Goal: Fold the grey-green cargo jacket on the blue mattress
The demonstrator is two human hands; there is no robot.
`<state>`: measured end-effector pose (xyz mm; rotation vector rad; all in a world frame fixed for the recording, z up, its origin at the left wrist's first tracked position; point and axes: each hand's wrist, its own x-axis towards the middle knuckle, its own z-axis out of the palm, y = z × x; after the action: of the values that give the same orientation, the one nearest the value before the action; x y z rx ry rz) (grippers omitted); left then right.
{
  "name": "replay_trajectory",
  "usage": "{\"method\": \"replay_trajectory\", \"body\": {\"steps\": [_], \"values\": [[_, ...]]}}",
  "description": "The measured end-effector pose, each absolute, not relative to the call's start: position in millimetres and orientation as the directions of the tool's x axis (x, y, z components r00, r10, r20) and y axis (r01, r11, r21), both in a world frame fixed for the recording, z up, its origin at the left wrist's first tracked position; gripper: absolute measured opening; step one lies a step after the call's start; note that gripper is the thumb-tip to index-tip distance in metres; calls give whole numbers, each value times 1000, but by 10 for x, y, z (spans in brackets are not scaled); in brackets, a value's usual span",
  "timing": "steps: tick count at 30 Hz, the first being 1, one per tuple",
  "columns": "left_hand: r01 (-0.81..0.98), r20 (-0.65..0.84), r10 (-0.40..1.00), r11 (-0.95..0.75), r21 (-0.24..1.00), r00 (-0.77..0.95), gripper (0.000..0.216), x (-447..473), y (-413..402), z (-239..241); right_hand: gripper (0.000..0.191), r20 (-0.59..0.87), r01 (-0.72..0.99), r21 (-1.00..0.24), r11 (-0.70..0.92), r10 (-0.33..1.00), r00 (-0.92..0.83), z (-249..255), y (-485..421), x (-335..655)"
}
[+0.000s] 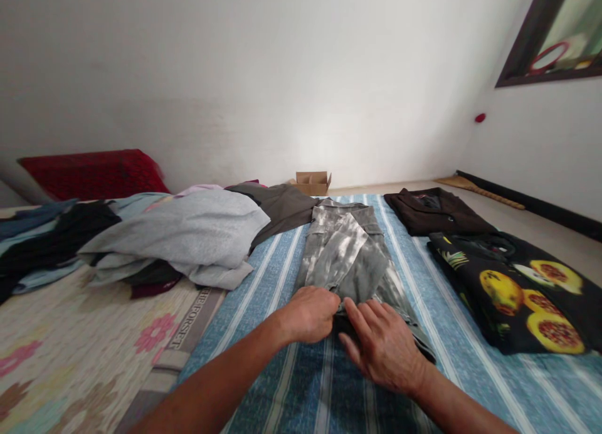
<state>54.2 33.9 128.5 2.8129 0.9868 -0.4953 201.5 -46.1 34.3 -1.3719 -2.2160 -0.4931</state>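
A grey mottled garment [336,249] lies in front of me, folded to a long narrow shape, with one strip of it crossing diagonally. My left hand [311,313] is closed on its near edge, the fingertips pinching the cloth. Close beside it, my right hand [385,345] rests on the same edge. Its fingers lie over the cloth and the thumb stands apart from them. Cloth under both palms is hidden. A blue striped bedsheet [263,365] is spread beneath.
Loose clothes, among them a grey one [188,233], are heaped at left on a floral mat [94,346]. To the right lie a folded dark brown garment [437,211] and a black fruit-print garment [517,290]. Against the wall stand a cardboard box [313,182] and a red item [94,174].
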Motion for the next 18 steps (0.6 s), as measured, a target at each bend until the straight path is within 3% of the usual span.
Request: {"method": "replay_trajectory", "body": {"steps": [3,6,10,18], "values": [[617,-376,576,-787,-15,726,28,581,376,1311,63,587,907,116,406,708,-392,319,-409,2027],[607,-404,562,-795,-21,722,27,608,407,1329,41,585,912,182,368,705,-401,294,-321,2043],[608,-413,549,-794,12,726,26,594,423,1331,7,557,882,139,449,701,-445,306,-240,2069],[607,-294,590,-794,-43,752,26,533,327,1206,8,622,843,124,524,621,-478,329,-233,2082]]}}
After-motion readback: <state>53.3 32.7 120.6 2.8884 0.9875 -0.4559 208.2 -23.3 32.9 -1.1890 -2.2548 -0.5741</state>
